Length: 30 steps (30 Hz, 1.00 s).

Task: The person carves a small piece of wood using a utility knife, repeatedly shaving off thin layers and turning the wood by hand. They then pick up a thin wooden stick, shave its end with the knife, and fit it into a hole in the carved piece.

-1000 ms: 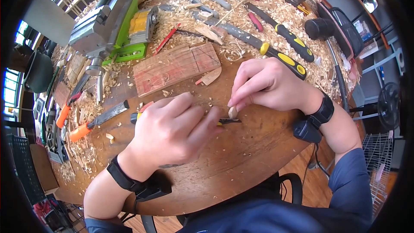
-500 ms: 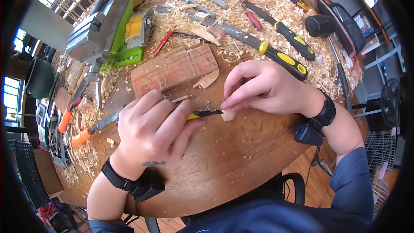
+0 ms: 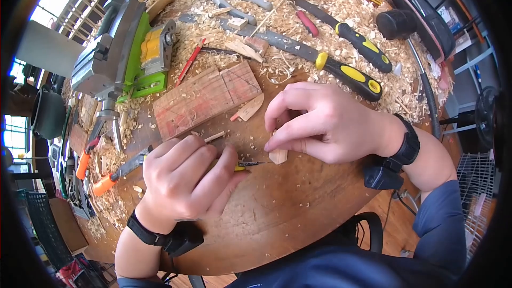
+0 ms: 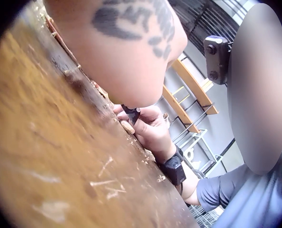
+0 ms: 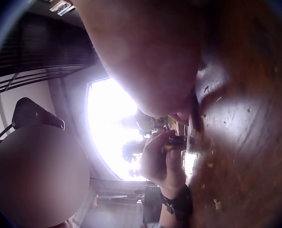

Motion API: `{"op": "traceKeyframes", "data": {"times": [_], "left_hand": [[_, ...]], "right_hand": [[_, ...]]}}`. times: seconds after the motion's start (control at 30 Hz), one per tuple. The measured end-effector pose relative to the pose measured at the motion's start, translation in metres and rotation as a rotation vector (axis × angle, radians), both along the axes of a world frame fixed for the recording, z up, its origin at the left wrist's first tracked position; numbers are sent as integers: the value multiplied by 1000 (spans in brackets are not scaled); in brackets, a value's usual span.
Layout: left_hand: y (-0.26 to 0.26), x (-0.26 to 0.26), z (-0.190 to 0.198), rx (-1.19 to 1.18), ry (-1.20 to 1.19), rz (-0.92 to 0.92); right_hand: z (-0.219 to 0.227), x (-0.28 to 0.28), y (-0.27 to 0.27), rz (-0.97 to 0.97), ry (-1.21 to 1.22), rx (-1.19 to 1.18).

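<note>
In the head view the left hand (image 3: pixel 189 181) is curled round a knife with a yellow-and-black handle (image 3: pixel 242 166), its dark blade (image 3: pixel 255 163) pointing right. The right hand (image 3: pixel 325 122) pinches a small pale piece of wood (image 3: pixel 278 156) between thumb and fingers, low over the table. A short gap separates the blade tip from the wood. In the left wrist view the dark blade (image 4: pixel 131 114) shows below the left hand (image 4: pixel 126 57), with the right hand (image 4: pixel 152 130) beyond. The right wrist view shows the left hand (image 5: pixel 160 159) gripping the handle.
A reddish marked board (image 3: pixel 205 98) and a small cut piece (image 3: pixel 250 108) lie beyond the hands. A vise (image 3: pixel 104 53) and an orange-handled chisel (image 3: pixel 104 184) are at the left. Yellow-and-black handled tools (image 3: pixel 352 77) and a black mallet (image 3: pixel 396 24) lie among shavings farther back.
The left hand and knife moved left from the wood over the last second; the blade, at the wood half a second ago, now stands apart. The view has shifted slightly, and the right hand keeps its pinch.
</note>
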<state>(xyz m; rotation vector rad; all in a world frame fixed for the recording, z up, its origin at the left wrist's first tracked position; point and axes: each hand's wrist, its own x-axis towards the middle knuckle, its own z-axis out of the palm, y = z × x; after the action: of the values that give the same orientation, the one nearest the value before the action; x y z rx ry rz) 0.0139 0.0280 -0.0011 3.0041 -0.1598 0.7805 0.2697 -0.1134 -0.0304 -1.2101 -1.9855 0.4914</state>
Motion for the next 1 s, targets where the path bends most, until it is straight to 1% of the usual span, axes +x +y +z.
{"op": "traceKeyframes", "data": {"times": [0.2, 0.4, 0.67, 1.0], "left_hand": [[-1, 4, -1, -6, -15, -24], [-1, 5, -1, 4, 4, -31], [0, 3, -3, 11, 30, -44], [-3, 1, -1, 20, 68, -15]], "right_hand": [[-2, 2, 0, 8, -10, -7], [-1, 0, 0, 4, 21, -3], [0, 1, 0, 4, 3, -10], [-1, -3, 0, -23, 36, -47]]}}
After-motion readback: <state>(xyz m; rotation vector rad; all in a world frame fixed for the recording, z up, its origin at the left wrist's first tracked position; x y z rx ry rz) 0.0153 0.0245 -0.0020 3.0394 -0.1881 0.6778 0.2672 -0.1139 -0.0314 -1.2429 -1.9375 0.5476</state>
